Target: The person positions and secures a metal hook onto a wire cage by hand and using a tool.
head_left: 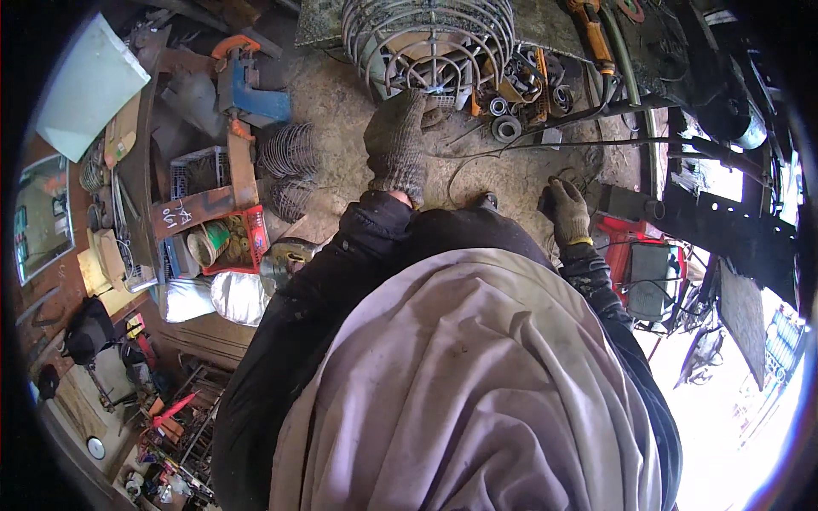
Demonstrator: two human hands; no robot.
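Note:
A round cage of bent metal rods (430,36) stands at the far middle, its hoops narrowing around a central spoke piece. My left hand (397,140), in a grey knitted glove, reaches to the cage's near edge. Its fingers curl in at the rods, and their tips are hidden. Lower and to the right, my right hand (566,209) wears a similar glove with a yellow cuff. Those fingers are bent, and whatever may be in them is too small to make out. A thin cable (511,146) runs across the floor between the hands and the cage.
Metal rings (506,129) and an orange-handled tool (594,34) lie beyond, to the right. Coiled rods (288,152), a blue clamp-like tool (256,98) and a red crate (256,241) sit on the left. A red-framed machine (649,277) stands near my right arm.

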